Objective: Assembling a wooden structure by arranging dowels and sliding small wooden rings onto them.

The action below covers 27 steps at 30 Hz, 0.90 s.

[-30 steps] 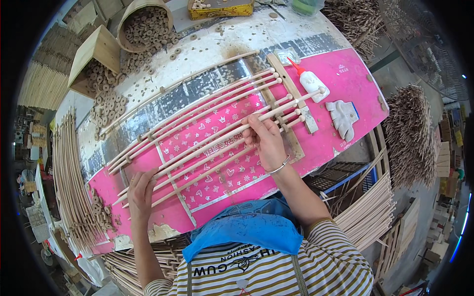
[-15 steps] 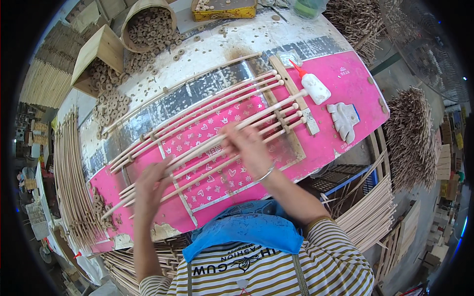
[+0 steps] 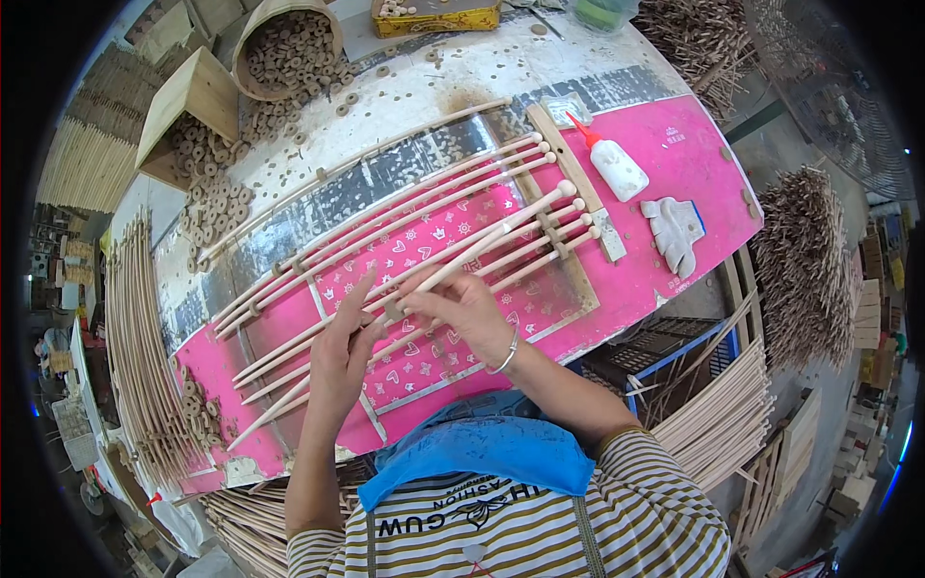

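A pale wooden rod with a round ball end (image 3: 567, 188) slants across the table mat, with both my hands on it. My left hand (image 3: 339, 358) is closed round its lower stretch, index finger raised. My right hand (image 3: 464, 306) pinches the same rod farther up, thumb and fingers together. Between the hands a small brown wooden ring (image 3: 393, 310) sits at the rod; my fingers partly hide it. Several similar ball-ended rods (image 3: 453, 183) lie alongside, some with rings on them, their ball ends near a wooden strip (image 3: 578, 178).
A white glue bottle (image 3: 617, 170) with a red tip and a whitish glove (image 3: 672, 236) lie at the right. Wooden rings spill from a round tub (image 3: 289, 48) and a wooden box (image 3: 193, 120). Bundled rods (image 3: 145, 356) stand at the left; a dark crate (image 3: 665, 361) stands below the table edge.
My left hand has moved right and upward, nearer my right hand. The held rod has slid down and left, and a ring now shows between my hands.
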{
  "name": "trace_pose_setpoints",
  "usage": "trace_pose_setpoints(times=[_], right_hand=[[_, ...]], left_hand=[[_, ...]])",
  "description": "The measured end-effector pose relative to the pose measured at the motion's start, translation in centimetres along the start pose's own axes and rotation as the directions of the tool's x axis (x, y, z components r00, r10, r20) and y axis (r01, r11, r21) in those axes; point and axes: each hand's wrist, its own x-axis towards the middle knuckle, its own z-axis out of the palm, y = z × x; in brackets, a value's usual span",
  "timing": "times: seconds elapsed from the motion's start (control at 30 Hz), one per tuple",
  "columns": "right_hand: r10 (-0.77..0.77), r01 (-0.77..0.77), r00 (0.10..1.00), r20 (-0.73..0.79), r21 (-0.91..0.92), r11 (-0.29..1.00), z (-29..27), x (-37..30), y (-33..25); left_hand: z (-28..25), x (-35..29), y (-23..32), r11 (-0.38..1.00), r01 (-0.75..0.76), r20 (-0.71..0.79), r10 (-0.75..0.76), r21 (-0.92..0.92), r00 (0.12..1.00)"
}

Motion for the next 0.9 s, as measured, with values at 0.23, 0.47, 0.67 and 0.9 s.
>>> trace_pose_setpoints(times=[0.23, 0.47, 0.67, 0.9], right_hand=[[0.057, -0.062, 0.981, 0.184, 0.022, 0.998, 1.7, 0.5, 1.6], [-0.013, 0.014, 0.992, -0.123, 0.010, 1.000, -2.2, 0.1, -1.2], [-0.116, 0.056, 0.964, -0.238, -0.246, 0.968, -5.9, 0.0, -2.7], [-0.106, 0.109, 0.972, -0.212, 0.005, 0.994, -4.4, -0.8, -4.6]], left_hand=[[-0.1, -0.5, 0.0, 0.988, 0.057, 0.001, -0.057, -0.145, 0.998], [-1.4, -1.9, -2.0, 0.991, 0.037, -0.030, -0.041, -0.131, 0.999], [-1.9, -2.2, -1.9, 0.980, 0.133, 0.035, -0.129, -0.146, 0.991], [-1.9, -2.0, -2.1, 0.990, 0.105, 0.045, -0.101, -0.091, 0.994]])
